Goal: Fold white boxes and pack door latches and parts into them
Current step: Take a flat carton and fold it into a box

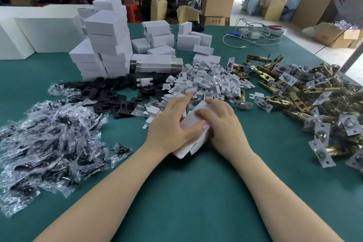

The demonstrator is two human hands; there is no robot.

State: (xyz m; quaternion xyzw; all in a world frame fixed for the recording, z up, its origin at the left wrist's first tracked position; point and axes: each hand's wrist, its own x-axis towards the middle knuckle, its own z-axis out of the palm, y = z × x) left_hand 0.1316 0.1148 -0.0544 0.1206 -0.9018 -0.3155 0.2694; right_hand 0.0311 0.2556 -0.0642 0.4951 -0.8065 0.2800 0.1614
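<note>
Both hands are on one white box [193, 124] in the middle of the green table [196, 192], right in front of the pile of white inserts [206, 82]. The left hand [170, 124] curls over its left side with the index finger sticking out toward the inserts, and the right hand [222, 122] wraps the right side, thumb lying across the top. So both are gripping it, neither is loose.

What I'd worry about: a flap [193, 147] at the near end looks like it's still poking out, not tucked. Squeeze too hard while closing and the thin card probably creases or the flap buckles instead of sliding in. Can't tell whether a latch is already inside, the hands cover it, so a box could get closed short of parts.

Also the box sits just beside loose inserts and black plates [110, 102], so a stray piece could get dragged along or swept off the pile. The stack of finished boxes [107, 45] looks tall and a bit crooked, an elbow bump might topple it. Latches [290, 92] and screw bags [49, 139] are well apart to either side.
</note>
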